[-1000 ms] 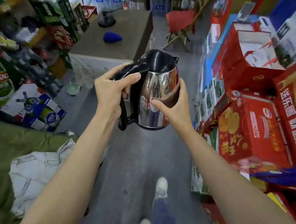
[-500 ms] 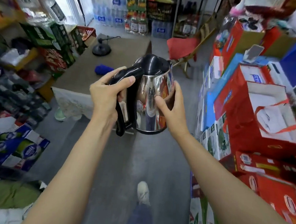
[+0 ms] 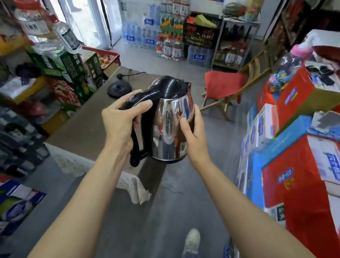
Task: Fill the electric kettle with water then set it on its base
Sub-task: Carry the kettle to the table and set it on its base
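A steel electric kettle [image 3: 170,127] with a black lid and black handle hangs in the air in front of me, lid shut. My left hand [image 3: 121,121] is wrapped around the top of the handle. My right hand [image 3: 192,136] presses flat against the kettle's right side. The round black kettle base [image 3: 119,88] with its cord lies at the far end of a brown table [image 3: 89,123], beyond and to the left of the kettle. Whether there is water inside cannot be seen.
Stacked red and blue cartons [image 3: 304,158] line the right side. Boxes and bottles crowd shelves on the left [image 3: 49,64]. A wooden chair with a red seat [image 3: 224,86] stands past the table. Bottled water packs [image 3: 171,44] line the back wall. The grey floor aisle [image 3: 159,208] runs ahead.
I have walked forward along the aisle with the kettle in both hands. The table and the black base are now closer, and the view has tilted up.
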A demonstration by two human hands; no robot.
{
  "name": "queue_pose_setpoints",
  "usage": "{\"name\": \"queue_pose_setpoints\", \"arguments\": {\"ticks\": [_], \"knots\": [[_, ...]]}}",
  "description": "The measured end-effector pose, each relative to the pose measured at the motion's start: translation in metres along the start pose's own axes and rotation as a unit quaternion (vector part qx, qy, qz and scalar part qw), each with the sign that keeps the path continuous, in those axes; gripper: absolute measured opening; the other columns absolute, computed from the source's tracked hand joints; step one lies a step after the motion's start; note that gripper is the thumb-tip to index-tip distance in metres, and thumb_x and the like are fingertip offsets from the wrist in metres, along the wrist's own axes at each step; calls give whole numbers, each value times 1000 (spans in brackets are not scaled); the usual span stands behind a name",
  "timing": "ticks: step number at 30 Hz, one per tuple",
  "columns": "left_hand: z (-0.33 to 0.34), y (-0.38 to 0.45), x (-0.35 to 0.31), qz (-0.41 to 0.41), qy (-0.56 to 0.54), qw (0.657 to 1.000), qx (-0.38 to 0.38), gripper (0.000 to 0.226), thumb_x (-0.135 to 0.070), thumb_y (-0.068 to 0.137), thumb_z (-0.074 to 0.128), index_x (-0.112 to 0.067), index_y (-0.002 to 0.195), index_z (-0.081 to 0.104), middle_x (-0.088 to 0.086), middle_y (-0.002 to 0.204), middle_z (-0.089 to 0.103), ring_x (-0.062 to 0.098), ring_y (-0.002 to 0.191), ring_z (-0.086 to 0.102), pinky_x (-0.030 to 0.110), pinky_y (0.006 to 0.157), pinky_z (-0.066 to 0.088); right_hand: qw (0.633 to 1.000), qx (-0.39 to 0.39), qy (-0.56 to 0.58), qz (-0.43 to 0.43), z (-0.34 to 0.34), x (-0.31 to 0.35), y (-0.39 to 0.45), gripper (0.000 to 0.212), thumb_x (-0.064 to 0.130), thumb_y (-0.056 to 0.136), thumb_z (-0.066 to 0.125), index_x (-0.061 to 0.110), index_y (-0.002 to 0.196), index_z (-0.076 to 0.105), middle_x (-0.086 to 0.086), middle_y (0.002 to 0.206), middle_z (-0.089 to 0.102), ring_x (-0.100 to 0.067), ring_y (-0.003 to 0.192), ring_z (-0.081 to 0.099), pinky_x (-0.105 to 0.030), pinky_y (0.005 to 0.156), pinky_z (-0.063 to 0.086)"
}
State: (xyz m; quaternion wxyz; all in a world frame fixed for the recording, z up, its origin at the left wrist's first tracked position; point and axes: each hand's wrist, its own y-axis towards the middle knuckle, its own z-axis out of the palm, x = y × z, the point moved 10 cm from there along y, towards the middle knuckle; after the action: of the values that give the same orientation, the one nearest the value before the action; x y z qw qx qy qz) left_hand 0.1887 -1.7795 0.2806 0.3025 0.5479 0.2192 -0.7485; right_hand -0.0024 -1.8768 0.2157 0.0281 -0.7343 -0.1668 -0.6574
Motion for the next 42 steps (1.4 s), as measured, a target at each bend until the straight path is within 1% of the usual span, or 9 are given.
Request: {"name": "queue_pose_setpoints", "arguments": {"ticks": [5,10,13,18,21,23,32,36,42], "knots": [[27,72,16,18,3,999,-37,40,-3,66,82,-8,105,75,-5,59,64,5,46,49,17,44,39,999,43,-4,-5,14,-24,94,81,61,91,53,22,159,28,-2,160,39,-18,149,34,-47,122,30],[38,140,36,27,-9,996,-85,39,0,67,81,-8,105,75,-5,60,64,6,47,49,17,45,38,995,100,6,8,35,-42,176,77,47,93,53,22,160,24,7,161,31,-5,146,31,-23,118,27],[34,179,45,30,-8,993,-114,42,-1,65,83,-8,105,75,2,80,74,9,60,62,20,55,49,989,141,21,24,60,-58,218,76,45,94,56,23,160,24,9,160,33,-4,144,33,-11,112,30],[20,244,58,35,-4,986,-164,41,-1,62,84,-10,101,77,0,74,71,7,55,59,19,53,47,976,211,21,48,115,-84,284,86,65,87,57,30,159,24,2,157,42,-14,143,42,-42,118,38],[8,290,65,40,-4,982,-185,40,-1,61,84,-17,97,78,1,84,77,18,72,64,28,65,51,967,244,37,69,152,-97,324,92,64,83,57,29,160,21,1,157,41,-13,143,42,-43,118,38],[-1,319,67,46,11,979,-196,39,-2,63,85,-22,95,79,0,85,77,24,72,57,29,61,46,962,258,45,74,176,-102,350,91,62,83,59,29,160,23,1,157,41,-13,143,42,-44,119,38],[-34,421,73,77,31,963,-257,47,-1,63,83,-11,108,74,7,94,73,10,68,62,18,57,49,937,336,60,78,271,-125,449,81,43,90,61,23,160,24,-1,161,38,-17,146,38,-47,120,34],[-45,452,86,94,25,948,-303,50,0,60,82,-5,109,72,-6,74,71,3,58,60,14,57,48,921,381,35,71,310,-143,486,78,42,90,59,25,159,26,9,149,45,-14,140,42,-44,119,36],[-62,484,111,107,38,930,-348,47,5,64,81,-4,110,72,-13,66,69,0,55,58,12,56,46,896,440,21,59,356,-167,520,69,40,92,56,22,155,34,-1,136,57,-18,129,52,-45,113,43]]}}
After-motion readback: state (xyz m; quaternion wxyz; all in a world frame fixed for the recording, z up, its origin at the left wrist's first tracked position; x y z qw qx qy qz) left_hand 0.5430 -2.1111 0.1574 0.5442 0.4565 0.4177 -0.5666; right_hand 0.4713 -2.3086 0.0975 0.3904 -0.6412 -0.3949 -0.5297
